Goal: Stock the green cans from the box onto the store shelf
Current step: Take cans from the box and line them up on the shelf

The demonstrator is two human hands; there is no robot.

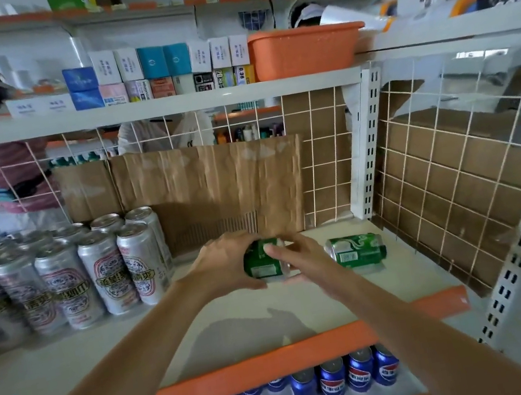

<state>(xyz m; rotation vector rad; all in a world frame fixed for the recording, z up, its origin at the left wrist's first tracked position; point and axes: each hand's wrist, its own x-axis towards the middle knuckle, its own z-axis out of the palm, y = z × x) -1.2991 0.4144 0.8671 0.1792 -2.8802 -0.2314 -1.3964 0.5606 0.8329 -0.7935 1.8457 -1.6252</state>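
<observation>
lying left-right, loose green can (357, 250)

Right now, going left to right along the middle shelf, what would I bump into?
First the silver cans → left hand → held green can → right hand → lying green can → wire grid panel.

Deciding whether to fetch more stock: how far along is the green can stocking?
Early stage. A lying green can is on the shelf, on its side, not stood up. The left hand and right hand grip a second green can at the shelf. Both need standing; the box is out of view, so how many remain is unclear.
</observation>
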